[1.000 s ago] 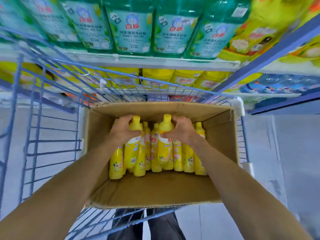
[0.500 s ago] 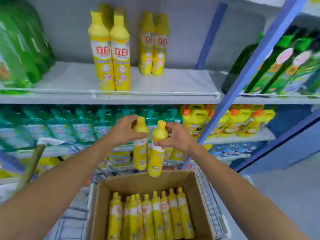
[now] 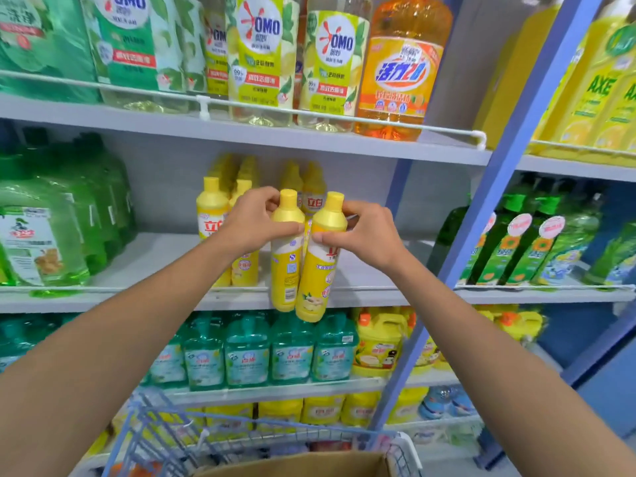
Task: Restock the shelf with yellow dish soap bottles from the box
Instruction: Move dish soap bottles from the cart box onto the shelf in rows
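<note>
Green jugs: stacked at the left end of the middle shelf, well apart from the yellow row.
Shelved yellow dish soap bottles: stood upright in short files running front to back, presumably so that new stock can be lined up beside them.
Left hand: curled round the shoulder of the left bottle, with the thumb laid across its front. A grip this near the cap is judged to leave the base free for setting down.
Left bottle: held upright in the air in front of the shelf lip, barcode side turned to the camera, not yet set down.
Right bottle: held with its cap leaning slightly to the right and its side touching the left bottle. Two are carried at once, probably to save trips.
Right hand: wrapped round the right bottle's shoulder, thumb on the front.
Likely spot: the bare stretch of shelf between the yellow files and the blue upright.
Hidden by the left hand: part of the front shelved bottles.
Hard to make out: the rear yellow bottles are blurred, so no count can be given.
Box: only its far rim is shown at the bottom edge, inside the blue wire cart. Its contents are cut off.
</note>
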